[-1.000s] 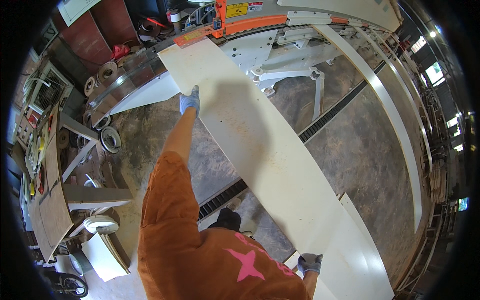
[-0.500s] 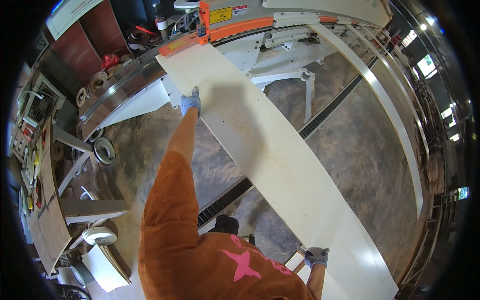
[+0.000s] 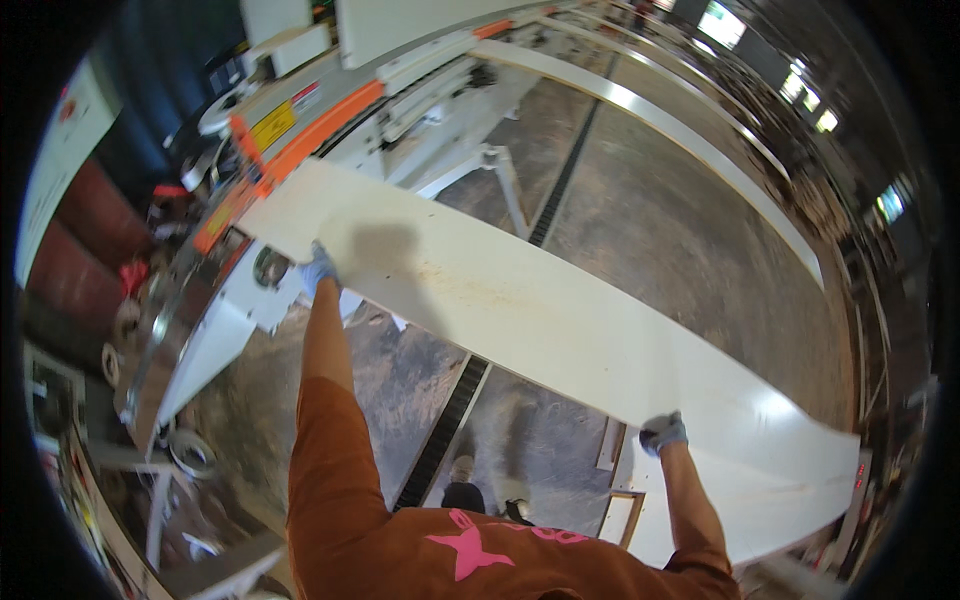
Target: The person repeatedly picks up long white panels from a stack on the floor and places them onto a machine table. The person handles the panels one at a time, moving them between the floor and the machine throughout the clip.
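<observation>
A long white board spans the view from the machine at upper left to the lower right, with fine sawdust scattered on its top. My left hand, in a light blue-grey glove, grips the board's near edge close to the machine end. Farther right, my right hand, in a grey glove, is closed on the same near edge. The fingers under the board are hidden. The board's far left end meets the machine's orange guard.
A large grey machine with a yellow label stands at upper left. Another white panel lies beneath the board at lower right. Long narrow strips curve across the back. A dark floor grate crosses below, and coiled rolls lie at left.
The view has swung, so the machine sits farther left and the board lies more level. My right hand shows higher in the picture. Both hands remain on the board's near edge.
</observation>
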Motion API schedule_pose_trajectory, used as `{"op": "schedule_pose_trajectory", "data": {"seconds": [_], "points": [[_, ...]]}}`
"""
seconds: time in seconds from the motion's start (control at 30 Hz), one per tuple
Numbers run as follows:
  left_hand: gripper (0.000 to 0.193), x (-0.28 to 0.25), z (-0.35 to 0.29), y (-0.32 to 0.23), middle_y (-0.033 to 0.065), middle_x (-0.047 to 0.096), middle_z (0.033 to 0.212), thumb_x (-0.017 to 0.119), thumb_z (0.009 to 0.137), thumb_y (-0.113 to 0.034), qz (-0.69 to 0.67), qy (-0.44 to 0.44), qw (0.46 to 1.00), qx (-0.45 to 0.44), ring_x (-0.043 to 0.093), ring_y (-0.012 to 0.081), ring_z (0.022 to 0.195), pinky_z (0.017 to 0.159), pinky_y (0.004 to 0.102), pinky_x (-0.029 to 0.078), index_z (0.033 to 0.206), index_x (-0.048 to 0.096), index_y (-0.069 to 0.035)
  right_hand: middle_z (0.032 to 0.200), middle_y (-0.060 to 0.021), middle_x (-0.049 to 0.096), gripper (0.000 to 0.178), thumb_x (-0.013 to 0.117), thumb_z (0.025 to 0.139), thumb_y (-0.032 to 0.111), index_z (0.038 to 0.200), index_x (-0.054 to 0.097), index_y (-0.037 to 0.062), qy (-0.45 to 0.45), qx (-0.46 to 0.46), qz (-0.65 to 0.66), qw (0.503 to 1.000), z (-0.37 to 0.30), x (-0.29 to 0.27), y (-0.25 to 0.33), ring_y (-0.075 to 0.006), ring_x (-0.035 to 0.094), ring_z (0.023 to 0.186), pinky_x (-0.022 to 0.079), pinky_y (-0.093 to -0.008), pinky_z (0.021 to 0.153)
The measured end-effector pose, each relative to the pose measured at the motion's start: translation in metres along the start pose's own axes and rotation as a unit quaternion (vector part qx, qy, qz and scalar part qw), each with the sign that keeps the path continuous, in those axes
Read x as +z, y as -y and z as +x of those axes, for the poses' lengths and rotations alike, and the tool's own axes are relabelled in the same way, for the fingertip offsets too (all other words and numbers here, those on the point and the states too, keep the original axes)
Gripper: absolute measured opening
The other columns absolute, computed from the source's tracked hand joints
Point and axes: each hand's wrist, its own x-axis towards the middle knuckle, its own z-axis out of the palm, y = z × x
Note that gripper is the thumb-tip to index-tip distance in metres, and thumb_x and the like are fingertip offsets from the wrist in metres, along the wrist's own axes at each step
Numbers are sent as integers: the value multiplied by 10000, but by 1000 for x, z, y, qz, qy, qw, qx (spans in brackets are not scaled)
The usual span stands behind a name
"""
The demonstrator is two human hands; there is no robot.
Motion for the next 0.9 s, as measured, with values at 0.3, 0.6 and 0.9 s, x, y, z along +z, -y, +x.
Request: {"op": "schedule_pose_trajectory", "data": {"seconds": [0.3, 0.6, 0.9], "points": [[863, 26, -215, -12, 65, 501, 1122, 587, 700, -560, -49, 358, 925, -117, 532, 189, 950, 694, 249, 400, 1315, 220, -78, 930, -17, 566, 209, 544, 807, 272, 980, 550, 153, 5, -213, -57, 975, -96, -14, -43, -167, 535, 841, 445, -393, 745], [672, -4, -491, 87, 142, 446, 1148, 668, 713, -195, 96, 767, 614, 158, 442, 207, 1023, 866, 305, 373, 1247, 295, -29, 1060, -167, 553, 520, 628, 673, 332, 1103, 506, 67, -551, -229, -278, 753, -160, -271, -159, -301, 513, 1009, 402, -361, 854], [378, 4, -650, 121, 5, 531, 1008, 643, 749, -281, 166, 652, 672, -310, 527, 233, 937, 654, 321, 473, 1057, 472, -145, 1036, -154, 564, 426, 623, 697, 294, 1051, 540, 71, -554, -308, -138, 761, -152, -348, -204, -278, 532, 957, 402, -328, 831]]}}
